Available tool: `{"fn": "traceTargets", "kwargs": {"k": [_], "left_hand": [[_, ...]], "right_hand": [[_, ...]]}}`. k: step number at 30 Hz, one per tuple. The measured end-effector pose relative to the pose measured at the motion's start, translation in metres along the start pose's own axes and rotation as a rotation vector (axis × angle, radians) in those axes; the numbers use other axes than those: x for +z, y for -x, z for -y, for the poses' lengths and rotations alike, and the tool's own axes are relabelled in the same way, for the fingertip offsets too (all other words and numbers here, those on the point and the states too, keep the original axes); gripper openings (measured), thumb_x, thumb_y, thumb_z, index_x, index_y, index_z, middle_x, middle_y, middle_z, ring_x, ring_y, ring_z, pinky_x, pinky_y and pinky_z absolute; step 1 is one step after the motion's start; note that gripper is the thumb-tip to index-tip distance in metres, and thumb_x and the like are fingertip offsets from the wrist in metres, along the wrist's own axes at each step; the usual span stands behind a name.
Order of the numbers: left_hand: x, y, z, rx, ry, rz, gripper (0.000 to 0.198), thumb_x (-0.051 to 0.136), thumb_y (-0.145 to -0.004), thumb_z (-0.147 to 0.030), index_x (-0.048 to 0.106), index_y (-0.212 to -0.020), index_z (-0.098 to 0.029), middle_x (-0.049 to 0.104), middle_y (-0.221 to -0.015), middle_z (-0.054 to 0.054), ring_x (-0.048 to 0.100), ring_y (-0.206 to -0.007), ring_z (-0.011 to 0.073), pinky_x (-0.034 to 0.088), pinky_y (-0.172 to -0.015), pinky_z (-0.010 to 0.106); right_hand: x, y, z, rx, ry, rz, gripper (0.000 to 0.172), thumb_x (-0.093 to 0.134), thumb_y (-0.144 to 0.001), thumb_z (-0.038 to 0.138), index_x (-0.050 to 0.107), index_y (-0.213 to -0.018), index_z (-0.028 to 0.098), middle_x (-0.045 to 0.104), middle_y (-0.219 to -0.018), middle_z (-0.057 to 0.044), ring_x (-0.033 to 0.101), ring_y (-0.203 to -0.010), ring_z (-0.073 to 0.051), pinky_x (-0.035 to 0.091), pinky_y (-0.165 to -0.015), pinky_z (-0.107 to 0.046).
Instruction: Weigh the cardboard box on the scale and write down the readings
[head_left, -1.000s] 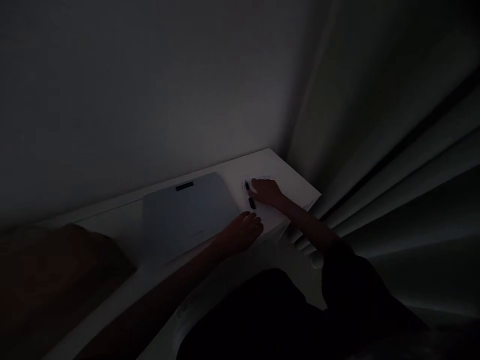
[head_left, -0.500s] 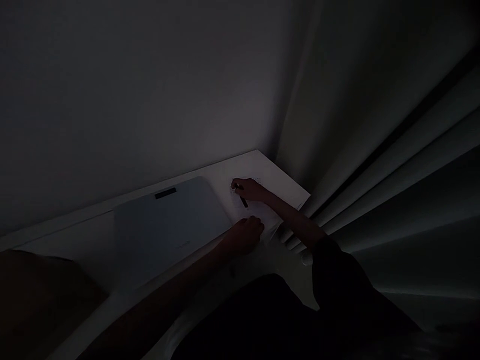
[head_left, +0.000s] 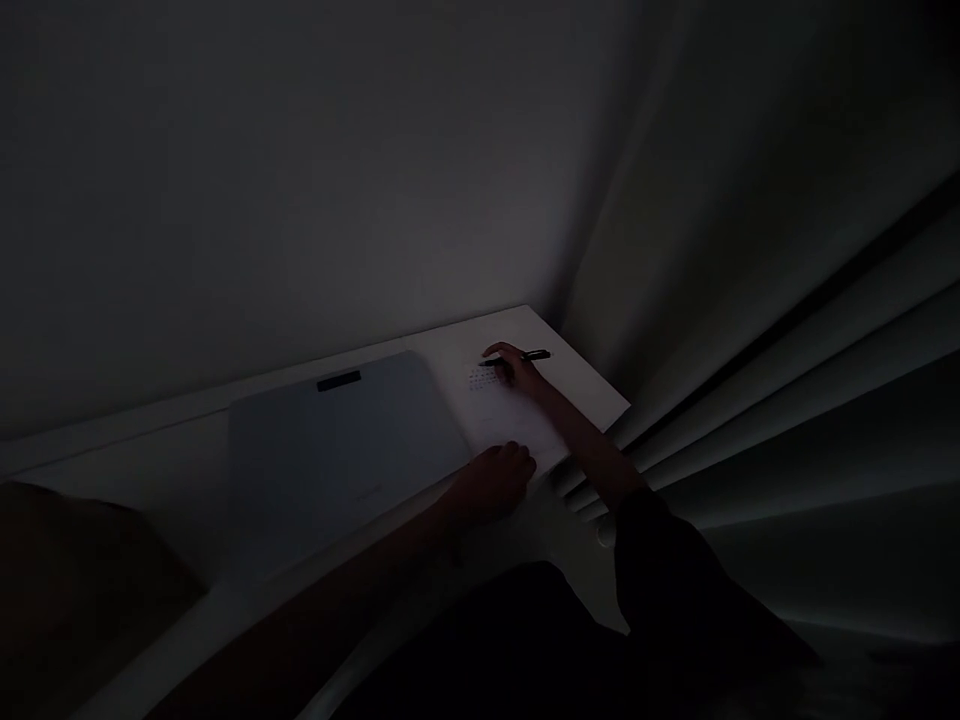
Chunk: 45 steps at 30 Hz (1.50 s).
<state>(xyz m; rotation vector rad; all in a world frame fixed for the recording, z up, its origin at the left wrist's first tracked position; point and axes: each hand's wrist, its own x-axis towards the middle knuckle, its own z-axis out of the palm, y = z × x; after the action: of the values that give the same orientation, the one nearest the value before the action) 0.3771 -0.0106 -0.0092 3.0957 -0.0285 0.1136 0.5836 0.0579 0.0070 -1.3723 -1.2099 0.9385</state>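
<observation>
In my right hand (head_left: 516, 370) is a dark pen (head_left: 537, 354), gripped with the fingers closed round it. Its tip points left and touches, or nearly touches, a white sheet of paper (head_left: 504, 415) with rows of small dark marks near the top. My left hand (head_left: 504, 475) lies at the near edge of the paper with its fingers curled. Dim light hides whether anything is in those fingers. Left of both hands lies a flat grey panel like a closed laptop (head_left: 337, 450), with a black strip (head_left: 339, 381) near its far edge.
The narrow white desk (head_left: 525, 322) runs along a grey wall (head_left: 300, 200). Long pale curtain folds (head_left: 720, 395) hang at the right, close to the desk's end. A dark brownish object (head_left: 82, 560) fills the lower left corner. The room is very dim.
The pen has swung from pointing down toward me to lying nearly level, tip leftward. My right hand has turned and shifted slightly right, uncovering written marks. The left hand stays at the paper's edge.
</observation>
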Motion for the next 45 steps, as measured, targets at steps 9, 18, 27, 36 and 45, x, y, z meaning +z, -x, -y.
{"fn": "traceTargets", "kwargs": {"k": [9, 18, 27, 36, 45], "left_hand": [[0.007, -0.001, 0.003, -0.020, 0.030, -0.062, 0.014, 0.046, -0.091, -0.018, 0.055, -0.100, -0.016, 0.057, -0.104, 0.009, 0.051, -0.095, 0.0242, 0.044, -0.074, 0.038], [0.018, 0.001, 0.005, 0.002, 0.009, -0.140, 0.011, 0.044, -0.092, -0.019, 0.053, -0.099, -0.017, 0.055, -0.102, 0.008, 0.050, -0.093, 0.0235, 0.042, -0.072, 0.037], [0.017, 0.001, 0.004, -0.006, 0.013, -0.116, 0.014, 0.042, -0.093, -0.020, 0.054, -0.099, -0.016, 0.055, -0.102, 0.010, 0.050, -0.093, 0.0242, 0.041, -0.071, 0.038], [0.012, 0.002, 0.003, -0.001, 0.018, -0.094, 0.014, 0.046, -0.092, -0.019, 0.055, -0.102, -0.015, 0.056, -0.106, 0.011, 0.050, -0.098, 0.0254, 0.042, -0.077, 0.039], [0.012, 0.002, 0.004, -0.005, 0.021, -0.095, 0.014, 0.045, -0.092, -0.019, 0.055, -0.101, -0.016, 0.056, -0.104, 0.010, 0.049, -0.095, 0.0250, 0.042, -0.074, 0.038]], "right_hand": [[0.013, 0.016, -0.017, -0.006, 0.194, -0.149, 0.040, 0.064, -0.079, 0.051, 0.042, -0.070, 0.019, 0.042, -0.047, 0.007, 0.041, -0.041, -0.008, 0.033, -0.043, -0.019], [0.018, 0.015, -0.019, -0.001, 0.268, -0.155, 0.031, 0.050, -0.091, 0.040, 0.040, -0.070, 0.019, 0.044, -0.046, 0.005, 0.044, -0.041, -0.008, 0.035, -0.044, -0.019], [0.018, 0.014, -0.020, 0.018, 0.289, -0.154, 0.030, 0.051, -0.091, 0.038, 0.043, -0.069, 0.019, 0.045, -0.047, 0.004, 0.044, -0.042, -0.009, 0.035, -0.045, -0.019], [0.018, 0.014, -0.019, 0.004, 0.308, -0.154, 0.028, 0.051, -0.091, 0.035, 0.045, -0.068, 0.018, 0.044, -0.047, 0.004, 0.043, -0.043, -0.008, 0.035, -0.045, -0.019], [0.016, 0.013, -0.020, -0.007, 0.308, -0.162, 0.029, 0.049, -0.091, 0.035, 0.045, -0.068, 0.018, 0.043, -0.047, 0.005, 0.044, -0.043, -0.008, 0.035, -0.046, -0.019]]}}
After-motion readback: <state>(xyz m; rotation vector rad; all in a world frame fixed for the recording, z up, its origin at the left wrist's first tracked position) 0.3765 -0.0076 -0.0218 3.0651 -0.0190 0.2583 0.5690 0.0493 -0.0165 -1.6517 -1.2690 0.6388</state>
